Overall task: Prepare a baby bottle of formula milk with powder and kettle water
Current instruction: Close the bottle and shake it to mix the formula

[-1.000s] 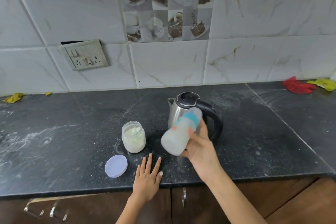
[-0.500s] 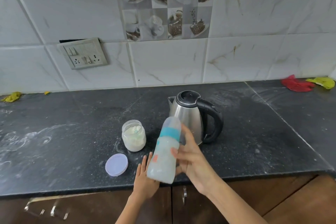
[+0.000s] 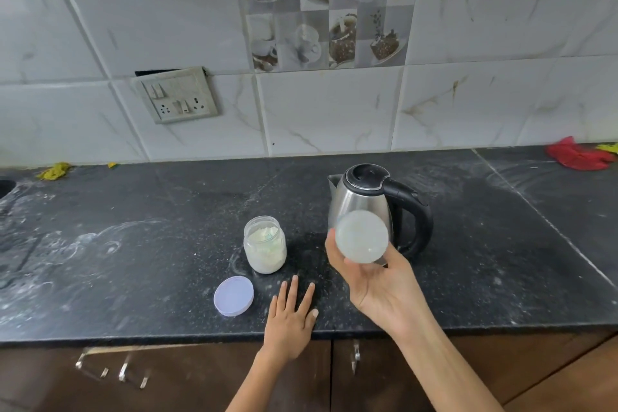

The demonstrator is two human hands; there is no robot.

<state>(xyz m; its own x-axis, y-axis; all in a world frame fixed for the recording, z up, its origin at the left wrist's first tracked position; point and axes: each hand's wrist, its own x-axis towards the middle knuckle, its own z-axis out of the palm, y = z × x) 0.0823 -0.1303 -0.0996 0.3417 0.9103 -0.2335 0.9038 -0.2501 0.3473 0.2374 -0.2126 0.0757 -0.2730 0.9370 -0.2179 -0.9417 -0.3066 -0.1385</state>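
Dusty black stone tabletop (image 3: 133, 244) under marbled white wall tiles: the right hand (image 3: 378, 281) has its grip wrapped around a milky translucent baby bottle (image 3: 362, 237), round base toward the camera, before the steel kettle (image 3: 364, 201). Beside the open powder jar (image 3: 265, 244), the left hand (image 3: 291, 314) lies flat, fingers spread.

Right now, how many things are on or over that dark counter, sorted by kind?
Containers: 2, the powder jar and the baby bottle held in the right hand
Loose lids: 1, the lilac lid
Kettles: 1, the steel kettle
Cloth scraps: 4, red, yellow
Total: 8
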